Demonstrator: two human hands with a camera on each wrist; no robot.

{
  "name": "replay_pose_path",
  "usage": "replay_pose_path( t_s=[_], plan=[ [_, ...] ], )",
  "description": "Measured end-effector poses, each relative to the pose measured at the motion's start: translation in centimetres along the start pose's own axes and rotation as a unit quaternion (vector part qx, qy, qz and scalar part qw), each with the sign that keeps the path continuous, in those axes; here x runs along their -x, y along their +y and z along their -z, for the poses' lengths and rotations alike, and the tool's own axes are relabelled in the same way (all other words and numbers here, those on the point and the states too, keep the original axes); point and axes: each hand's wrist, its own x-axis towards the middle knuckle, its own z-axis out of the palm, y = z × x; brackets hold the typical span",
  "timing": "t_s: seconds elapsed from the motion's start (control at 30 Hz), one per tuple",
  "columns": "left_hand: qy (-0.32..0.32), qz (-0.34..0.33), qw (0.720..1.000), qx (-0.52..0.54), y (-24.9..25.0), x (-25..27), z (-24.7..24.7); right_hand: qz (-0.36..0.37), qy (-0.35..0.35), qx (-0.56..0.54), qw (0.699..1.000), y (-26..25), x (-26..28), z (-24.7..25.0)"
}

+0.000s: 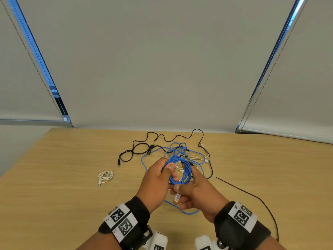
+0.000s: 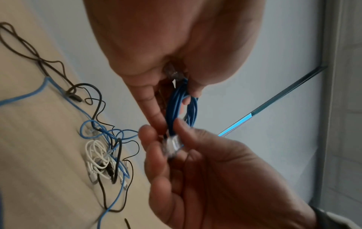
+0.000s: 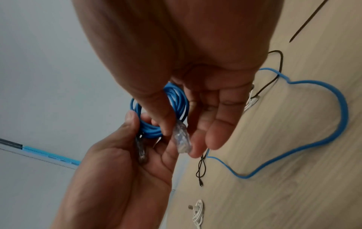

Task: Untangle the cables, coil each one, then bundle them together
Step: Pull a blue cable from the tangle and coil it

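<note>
A blue network cable is wound into a coil [image 1: 182,167], held above the wooden table [image 1: 63,195]. My left hand [image 1: 166,170] grips the coil, thumb on top. My right hand [image 1: 180,191] pinches the cable's clear plug [image 1: 177,197] just below the coil. The left wrist view shows the coil [image 2: 180,105] in my left fingers and the plug [image 2: 171,145] in the right hand [image 2: 166,131]. The right wrist view shows the plug [image 3: 182,139] between right thumb and fingers, the coil [image 3: 176,100] behind. A second clear plug [image 3: 141,152] lies in my left palm.
Behind the hands lies a tangle [image 1: 185,154] of blue, white and black cables. A small coiled white cable [image 1: 105,176] sits to the left. A loose blue loop [image 1: 188,212] lies under my hands. A black cable [image 1: 252,196] runs to the right edge.
</note>
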Motion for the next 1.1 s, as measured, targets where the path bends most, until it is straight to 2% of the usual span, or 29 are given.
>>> replay_pose_path(
  t_s=[0.1, 0.17, 0.27, 0.37, 0.47, 0.57, 0.7, 0.77, 0.93, 1.07, 1.1],
  plan=[
    [0.049, 0.03, 0.998, 0.017, -0.4, -0.5, 0.8, -0.011, -0.037, 0.067, 0.997, -0.1, 0.0, 1.1],
    [0.08, 0.066, 0.993, 0.065, -0.9, -1.0, 2.3, -0.009, -0.075, 0.128, 0.989, -0.6, 0.3, 2.3],
    [0.035, 0.114, 0.989, 0.09, -1.9, -0.9, 4.1, 0.005, -0.089, 0.148, 0.985, -1.4, 0.6, 3.8],
    [-0.03, 0.136, 0.989, 0.041, -2.7, -0.7, 4.7, 0.008, -0.05, 0.149, 0.988, -1.6, 0.2, 4.1],
    [-0.056, 0.064, 0.989, -0.119, -2.9, -1.2, 4.8, 0.029, -0.032, 0.191, 0.981, -1.4, -0.3, 3.6],
    [-0.07, -0.032, 0.966, -0.246, -2.6, -1.5, 4.3, 0.043, -0.033, 0.217, 0.975, -1.6, -0.5, 3.1],
    [-0.098, -0.076, 0.964, -0.237, -2.2, -1.3, 3.6, 0.056, -0.03, 0.239, 0.969, -2.2, -0.7, 3.2],
    [-0.107, -0.075, 0.968, -0.215, -2.1, -1.2, 3.8, 0.08, -0.023, 0.316, 0.945, -2.7, -0.6, 3.9],
    [-0.158, -0.068, 0.968, -0.18, -2.0, -0.9, 4.0, 0.113, 0.002, 0.512, 0.852, -3.7, -0.2, 5.7],
    [-0.148, -0.029, 0.977, -0.151, -2.2, -0.9, 3.6, 0.15, 0.069, 0.622, 0.766, -2.6, -0.2, 5.5],
    [-0.146, -0.021, 0.98, -0.134, -2.3, -0.8, 3.5, 0.156, 0.067, 0.63, 0.758, -2.2, -0.1, 5.4]
  ],
)
